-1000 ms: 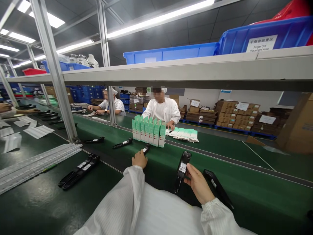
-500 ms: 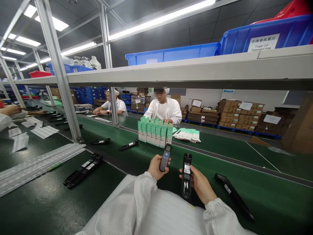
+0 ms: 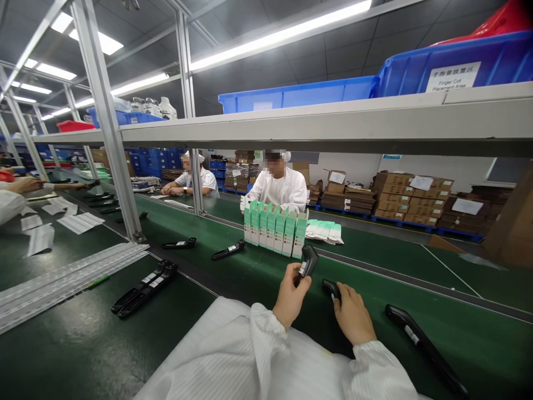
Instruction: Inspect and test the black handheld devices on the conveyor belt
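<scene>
My left hand (image 3: 290, 295) grips a black handheld device (image 3: 308, 261) with an angled head, held upright over the green belt. A white label shows on its side. My right hand (image 3: 353, 314) is closed over a long black holder (image 3: 332, 289); only its rounded end and a bit of white label show, the rest lies behind the fingers. To the right of that hand, a similar black holder (image 3: 425, 344) with a white label lies slantwise on the belt.
Green-and-white boxes (image 3: 272, 229) stand in a row beyond my hands, with flat cartons (image 3: 325, 231) beside them. More black holders (image 3: 145, 288) lie to the left, near clear plastic strips (image 3: 70, 278). A co-worker (image 3: 278, 186) sits opposite. A shelf (image 3: 291, 125) with blue bins (image 3: 300, 94) crosses overhead.
Both held items have been turned over: the left device's lit screen no longer faces me, and the right holder's labelled face is hidden. The boxes and belt items have shifted right in view.
</scene>
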